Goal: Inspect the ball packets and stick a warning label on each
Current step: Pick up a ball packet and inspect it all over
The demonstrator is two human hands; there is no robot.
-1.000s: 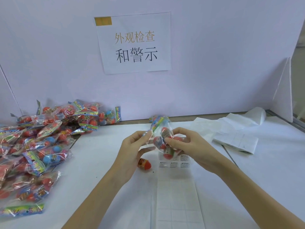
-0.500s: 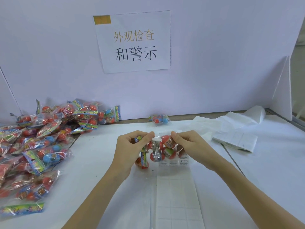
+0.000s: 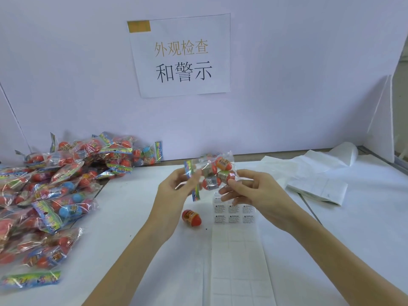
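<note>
Both hands held one clear crinkly plastic packet of orange-red balls (image 3: pixel 215 173) up above the white table (image 3: pixel 136 217). The left hand (image 3: pixel 174 191) pinched its colourful header end; the right hand (image 3: pixel 249 191) gripped the opposite side with its fingertips.

Risks, as judged: the film looked slippery and the grip was fingertip-only, so the packet could drop. A loose orange-red egg-shaped ball (image 3: pixel 191 217) lay just beside the long white label backing strip (image 3: pixel 236 250), suggesting a packet can leak; a squeeze might pop another ball out. The few remaining printed warning labels (image 3: pixel 234 214) sat directly below the hands, and a dropped packet could crease them.

Writing: the labels read "WARNING", with small print too fine to read. The white paper sign (image 3: pixel 181 54) on the wall read "外观检查 和警示". The heap of similar ball packets (image 3: pixel 55 191) at left bore unreadable branding.
</note>
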